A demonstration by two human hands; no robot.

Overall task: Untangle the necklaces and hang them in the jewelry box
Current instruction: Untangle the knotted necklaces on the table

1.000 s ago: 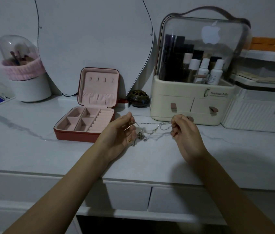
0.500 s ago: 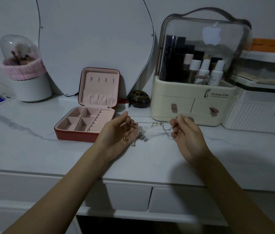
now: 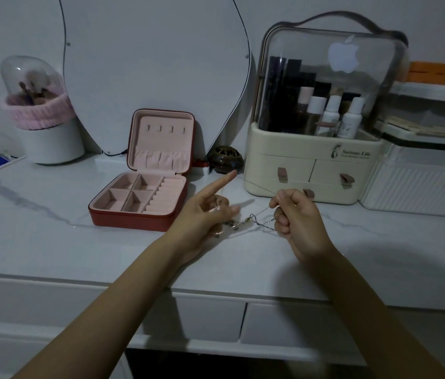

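At frame centre, the left hand (image 3: pixel 205 214) has spread since half a second ago, index finger now extended, chain looped over it. The right hand (image 3: pixel 295 214) stays fisted around the tangled necklaces (image 3: pixel 251 221). Untangling continues; the jewelry box (image 3: pixel 144 184) holds none.

Both forearms reached forward, left hand (image 3: pixel 205 214) opened with its index finger stretched straight out, right hand (image 3: pixel 296 217) curled into a fist, thumb pressed on top.
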